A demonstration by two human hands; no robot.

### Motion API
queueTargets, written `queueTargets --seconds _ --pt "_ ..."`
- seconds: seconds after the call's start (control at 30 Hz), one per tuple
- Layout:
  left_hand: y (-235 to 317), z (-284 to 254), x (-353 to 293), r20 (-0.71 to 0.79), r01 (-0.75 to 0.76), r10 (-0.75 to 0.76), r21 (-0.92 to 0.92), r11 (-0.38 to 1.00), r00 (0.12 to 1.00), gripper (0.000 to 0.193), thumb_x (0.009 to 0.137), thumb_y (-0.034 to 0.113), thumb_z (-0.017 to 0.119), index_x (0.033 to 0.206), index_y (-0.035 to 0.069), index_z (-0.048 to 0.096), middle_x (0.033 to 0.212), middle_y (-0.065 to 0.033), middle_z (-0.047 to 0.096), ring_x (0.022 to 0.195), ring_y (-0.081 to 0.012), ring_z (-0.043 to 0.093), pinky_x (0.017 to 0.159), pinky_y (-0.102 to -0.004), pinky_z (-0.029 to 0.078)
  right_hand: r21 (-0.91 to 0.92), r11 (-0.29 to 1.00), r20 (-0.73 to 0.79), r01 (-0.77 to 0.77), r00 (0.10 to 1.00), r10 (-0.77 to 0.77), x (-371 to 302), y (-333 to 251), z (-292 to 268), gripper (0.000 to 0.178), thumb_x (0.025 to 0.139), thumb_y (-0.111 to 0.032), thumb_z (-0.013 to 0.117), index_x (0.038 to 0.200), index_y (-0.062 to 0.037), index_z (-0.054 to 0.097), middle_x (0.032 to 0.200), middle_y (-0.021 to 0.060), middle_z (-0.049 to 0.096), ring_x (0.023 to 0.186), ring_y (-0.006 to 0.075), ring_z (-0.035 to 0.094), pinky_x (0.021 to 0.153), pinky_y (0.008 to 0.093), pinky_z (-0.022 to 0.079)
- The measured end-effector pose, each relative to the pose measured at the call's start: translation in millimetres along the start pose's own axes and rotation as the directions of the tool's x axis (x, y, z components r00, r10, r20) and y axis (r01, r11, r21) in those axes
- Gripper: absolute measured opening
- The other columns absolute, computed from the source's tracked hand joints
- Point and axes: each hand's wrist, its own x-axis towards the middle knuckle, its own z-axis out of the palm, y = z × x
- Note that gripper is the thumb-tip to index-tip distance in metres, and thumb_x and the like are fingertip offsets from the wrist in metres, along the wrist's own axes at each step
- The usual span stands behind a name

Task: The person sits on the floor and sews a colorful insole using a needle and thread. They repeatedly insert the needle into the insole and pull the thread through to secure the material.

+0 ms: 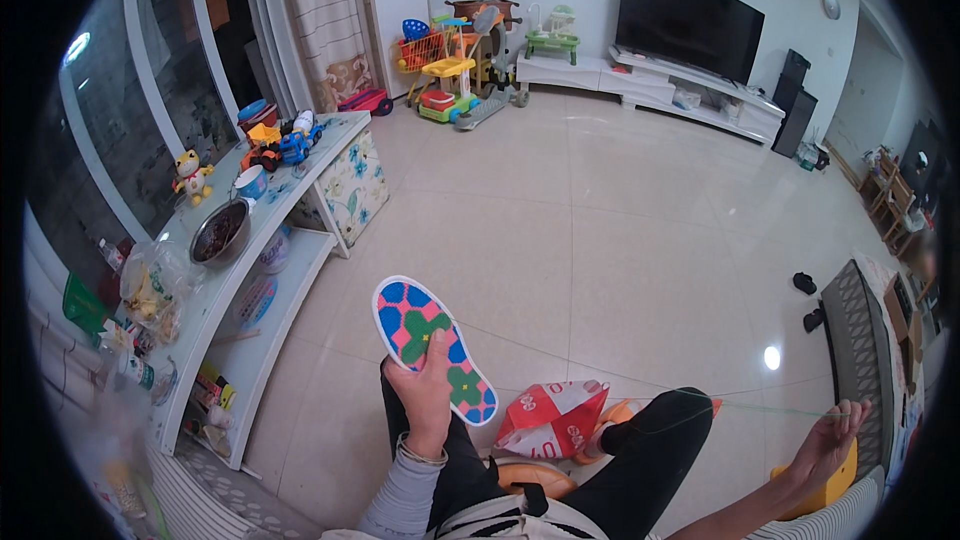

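Note:
An embroidered shoe insole (pixel 408 315), white-edged with blue, pink and green stitched patches, is tilted above my left thigh. My left hand (pixel 427 408) grips it near its middle, the thumb lying across the stitched face. From the insole a thin green thread (pixel 770 408) runs in a long line over my knees to the right. At its far end my right hand (pixel 830 437), arm stretched out to the side, has its fingers curled around the thread. Whether a needle is in those fingers is too small to tell.
Between my legs lies a red and white bag (pixel 552 420). A glass-topped table (pixel 270 240) on the left bears a metal bowl (pixel 220 233), plastic bags and toys. A grey sofa side (pixel 860 340) stands right, with a yellow object (pixel 835 485) near my right forearm.

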Motion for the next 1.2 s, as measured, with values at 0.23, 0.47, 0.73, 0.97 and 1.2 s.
queueTargets --seconds 0.23,0.47,0.73,0.97,1.2 --pt "15.8 14.3 -20.6 0.091 0.048 -0.037 -0.126 0.991 0.995 0.015 0.082 0.005 0.061 0.094 -0.003 0.058 0.086 -0.0044 0.063 0.070 -0.0070 0.058 0.061 -0.0217 0.047 -0.633 0.774 -0.287 -0.023 0.936 -0.206 -7.8 33.4 23.6 0.021 0.088 -0.010 0.052 0.107 -0.0012 0.052 0.084 0.0053 0.055 0.060 0.0075 0.046 0.053 0.0173 0.043" --pt "41.1 27.6 -55.0 0.320 0.252 -0.167 -0.247 0.936 0.933 0.018 0.081 0.007 0.063 0.096 -0.002 0.058 0.088 -0.0069 0.064 0.073 -0.0111 0.062 0.063 -0.0228 0.052 -0.859 0.469 0.072 -0.207 0.858 0.509 -85.9 133.5 105.2 0.016 0.077 0.004 0.056 0.091 0.0007 0.063 0.066 0.0036 0.056 0.052 0.0083 0.047 0.048 0.0184 0.038" --pt "38.6 26.7 -63.1 0.394 0.242 -0.156 -0.180 0.953 0.906 0.021 0.081 0.011 0.064 0.097 0.000 0.058 0.088 -0.0072 0.065 0.076 -0.0122 0.063 0.066 -0.0236 0.052 -0.899 0.422 0.354 0.116 0.761 0.543 -113.1 172.2 141.0 0.020 0.070 0.008 0.062 0.089 0.0007 0.061 0.070 0.0105 0.061 0.057 0.0179 0.059 0.050 0.0237 0.045" --pt "36.6 27.0 -64.5 0.414 0.257 -0.160 -0.189 0.948 0.896 0.020 0.081 0.011 0.064 0.097 0.000 0.059 0.088 -0.0067 0.065 0.076 -0.0117 0.063 0.067 -0.0232 0.051 -0.890 0.421 0.399 0.176 0.748 0.530 -114.0 176.9 141.6 0.018 0.070 0.007 0.064 0.087 0.0011 0.060 0.067 0.0098 0.059 0.054 0.0176 0.058 0.047 0.0251 0.043" --pt "36.8 27.1 -64.6 0.413 0.243 -0.147 -0.189 0.952 0.899 0.019 0.081 0.010 0.064 0.096 0.000 0.060 0.087 -0.0067 0.065 0.075 -0.0109 0.063 0.066 -0.0227 0.051 -0.884 0.430 0.408 0.185 0.755 0.514 -115.0 179.9 140.7 0.016 0.071 0.008 0.062 0.086 0.0003 0.061 0.067 0.0081 0.061 0.052 0.0122 0.056 0.047 0.0208 0.041"
